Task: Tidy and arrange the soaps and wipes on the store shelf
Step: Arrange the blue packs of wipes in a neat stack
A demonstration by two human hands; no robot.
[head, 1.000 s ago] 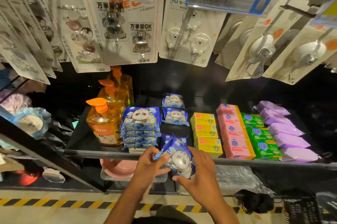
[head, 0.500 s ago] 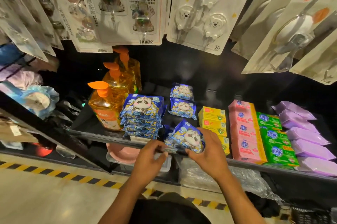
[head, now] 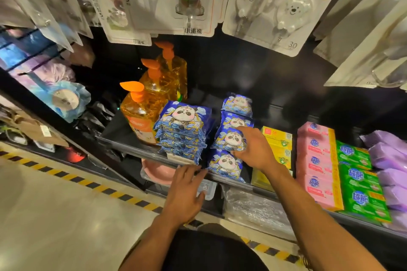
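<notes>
Dark store shelf (head: 114,126): the right grip (head: 253,149) lies on a wipes pack (head: 229,140) mid-row near the front edge, pressing or pinching, I cannot tell. The left grip (head: 185,191) hangs wide, empty. Best to nudge the pack square with its neighbours.

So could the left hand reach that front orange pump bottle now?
Probably yes. The left hand is open at the shelf edge, and the front orange pump bottle stands at the open front; the stack of blue panda wipe packs is beside it, not before it.
</notes>
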